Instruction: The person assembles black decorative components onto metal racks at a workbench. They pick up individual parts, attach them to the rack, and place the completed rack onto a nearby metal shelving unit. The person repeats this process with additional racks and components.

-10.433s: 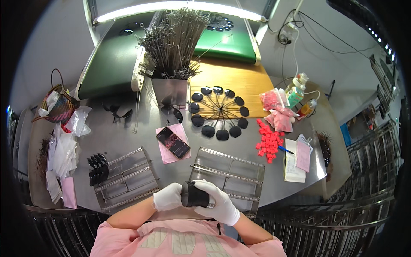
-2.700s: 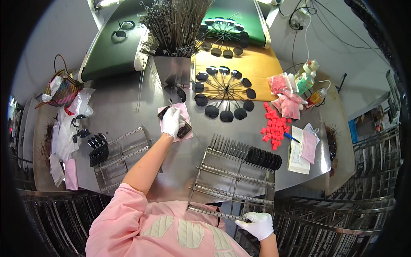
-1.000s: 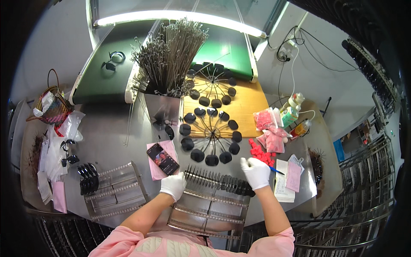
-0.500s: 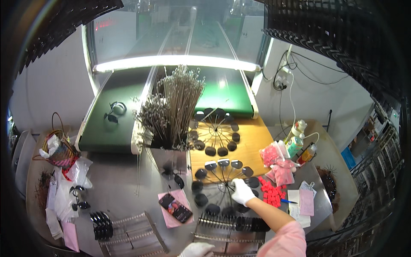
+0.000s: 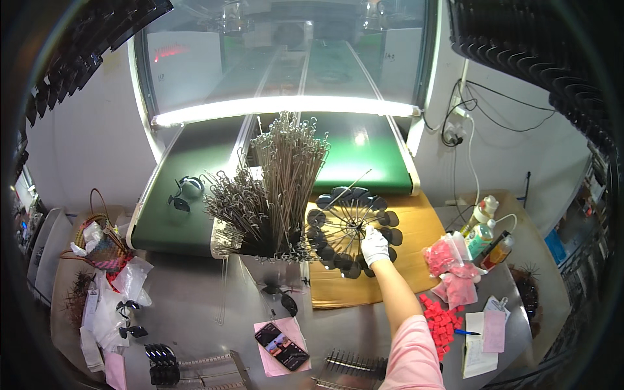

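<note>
My right hand (image 5: 375,246), in a white glove, reaches over a tan board with its fingers closed at the hub of a wire-spoked wheel of dark lenses (image 5: 342,261). The round black lenses ring the hub at the spokes' outer ends. A second such wheel seems to lie beneath or against it; the overlap makes them hard to tell apart. My left hand is out of view. At the front edge, close to my right forearm, sits a metal rack (image 5: 354,364) with a row of dark pieces.
Left of the wheel stands a metal bin (image 5: 270,276) packed with hooked wires (image 5: 279,188). Green conveyor belts (image 5: 354,153) run to the window. Right lie red blocks (image 5: 441,325), bottles (image 5: 481,237) and a notebook (image 5: 480,351). A phone (image 5: 281,346) and another rack (image 5: 208,374) lie in front.
My right hand has carried the lens wheel from above the front rack away from me onto the board, over the other wheel. My left hand has left the picture. The view has shifted.
</note>
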Demonstrator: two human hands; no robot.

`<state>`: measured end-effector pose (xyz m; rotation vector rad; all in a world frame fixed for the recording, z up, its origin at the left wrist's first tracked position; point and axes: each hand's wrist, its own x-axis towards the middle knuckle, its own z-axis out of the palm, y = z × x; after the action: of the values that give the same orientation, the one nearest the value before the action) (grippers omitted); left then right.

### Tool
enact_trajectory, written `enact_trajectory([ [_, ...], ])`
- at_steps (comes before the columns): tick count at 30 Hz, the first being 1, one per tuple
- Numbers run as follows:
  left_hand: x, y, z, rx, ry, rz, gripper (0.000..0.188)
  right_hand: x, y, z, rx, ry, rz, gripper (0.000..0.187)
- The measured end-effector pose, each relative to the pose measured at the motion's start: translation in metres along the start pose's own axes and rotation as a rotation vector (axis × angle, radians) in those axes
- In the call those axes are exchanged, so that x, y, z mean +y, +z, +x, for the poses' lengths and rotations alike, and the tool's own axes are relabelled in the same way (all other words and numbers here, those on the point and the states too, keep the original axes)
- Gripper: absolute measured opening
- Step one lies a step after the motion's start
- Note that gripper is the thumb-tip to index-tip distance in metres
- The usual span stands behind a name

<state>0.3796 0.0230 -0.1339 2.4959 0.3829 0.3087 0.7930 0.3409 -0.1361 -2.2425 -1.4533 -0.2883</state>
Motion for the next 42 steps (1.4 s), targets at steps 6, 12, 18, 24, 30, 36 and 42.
enact_trajectory([
  [6,0.002,-0.004,0.003,-0.102,-0.036,0.001,0.023,-0.013,0.029,0.013,-0.180,0.200,0.116,0.037],
  [12,0.013,-0.032,0.011,-0.075,-0.052,-0.012,0.021,0.000,-0.017,-0.042,-0.168,0.084,0.232,0.032],
  [18,0.025,-0.038,0.010,-0.037,-0.047,-0.014,0.019,0.000,-0.173,-0.167,-0.278,0.097,0.382,0.035],
  [24,0.029,-0.059,0.012,0.017,-0.099,-0.479,0.031,-0.070,-0.307,-0.309,-0.233,0.187,0.471,0.043],
  [30,0.032,-0.098,0.023,0.210,-0.233,-1.205,0.031,-0.159,-0.317,-0.389,-0.181,0.099,0.610,0.084],
  [36,0.045,-0.112,0.018,0.353,-0.199,-1.410,0.034,-0.215,-0.303,-0.419,-0.090,-0.040,0.939,0.083],
  [42,0.043,-0.119,0.006,0.463,-0.133,-1.497,0.038,-0.237,-0.286,-0.433,0.051,-0.111,0.985,0.058],
])
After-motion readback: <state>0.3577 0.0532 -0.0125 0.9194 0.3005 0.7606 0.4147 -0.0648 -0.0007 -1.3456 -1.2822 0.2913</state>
